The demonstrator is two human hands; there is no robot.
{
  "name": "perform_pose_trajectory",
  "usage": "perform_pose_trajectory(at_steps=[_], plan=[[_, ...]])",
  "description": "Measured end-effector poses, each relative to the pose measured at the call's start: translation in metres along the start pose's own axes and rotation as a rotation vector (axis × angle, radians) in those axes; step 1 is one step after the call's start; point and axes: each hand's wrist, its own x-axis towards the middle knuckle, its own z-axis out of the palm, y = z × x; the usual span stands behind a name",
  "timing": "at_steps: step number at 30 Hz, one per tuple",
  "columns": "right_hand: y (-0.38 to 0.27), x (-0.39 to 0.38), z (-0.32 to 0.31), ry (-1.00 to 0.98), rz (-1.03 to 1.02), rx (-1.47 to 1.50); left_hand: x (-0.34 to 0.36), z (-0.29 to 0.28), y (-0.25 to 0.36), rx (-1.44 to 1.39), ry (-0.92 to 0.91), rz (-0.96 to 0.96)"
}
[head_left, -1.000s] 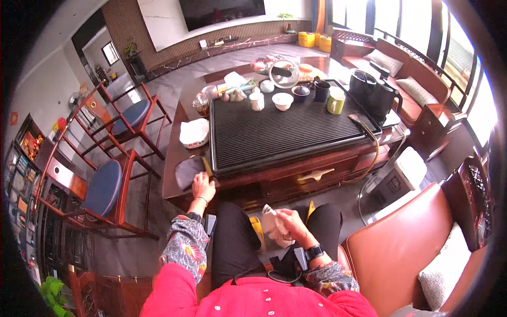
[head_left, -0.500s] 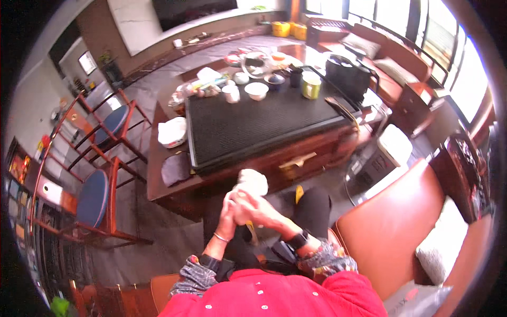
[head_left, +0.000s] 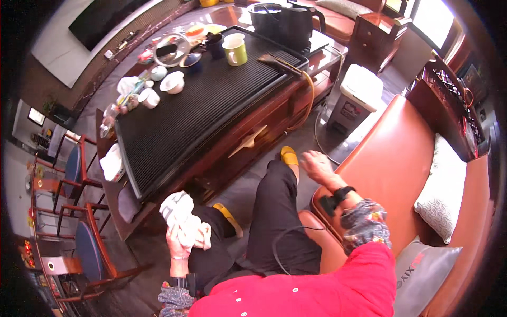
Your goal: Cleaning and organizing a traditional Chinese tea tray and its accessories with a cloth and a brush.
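Observation:
A crumpled white, pale-pink cloth or paper bundle (head_left: pixel 186 214) is held in my left hand (head_left: pixel 177 242) above my left thigh. My right hand (head_left: pixel 319 168) is raised beside my right leg, by the edge of the brown leather seat (head_left: pixel 383 156), with nothing visible in it and its fingers apart. In front of me the black ribbed tea tray (head_left: pixel 185 121) carries a white bowl (head_left: pixel 172 82), a green mug (head_left: pixel 238 56) and small cups. A grey folded cloth (head_left: pixel 128 206) lies at the table's near left corner, beside a white pack (head_left: pixel 111 163).
A black kettle set (head_left: pixel 289 27) and a long brush (head_left: pixel 280 64) are at the right. A white bin (head_left: pixel 352 100) with a cable stands beside the table. Wooden chairs (head_left: pixel 90 248) stand at the left, pillows (head_left: pixel 441 185) on the seat at the right.
My view has swung rightward. My left hand left the table corner, met my right with the white bundle, and now holds it lower left. My right hand has let go and moved right.

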Motion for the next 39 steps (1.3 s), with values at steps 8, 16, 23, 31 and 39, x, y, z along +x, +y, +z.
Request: perform_pose_trajectory(at_steps=[8,16,23,31,39], plan=[[0.086,-0.05,-0.018,-0.27,-0.183,-0.109,0.028,0.051,-0.022,0.443,-0.027,0.062],[0.098,-0.033,-0.021,-0.377,-0.124,0.041,0.063,0.13,-0.042,0.558,-0.026,-0.079],[0.12,-0.024,-0.032,-0.533,-0.303,0.125,0.054,0.141,-0.094,0.305,0.146,-0.069],[0.219,0.081,-0.082,-0.595,-0.256,-0.335,0.06,0.173,-0.113,0.552,0.065,0.131],[-0.009,0.075,-0.104,-0.282,-0.47,0.523,0.052,0.194,-0.105,0.049,0.211,-0.038]])
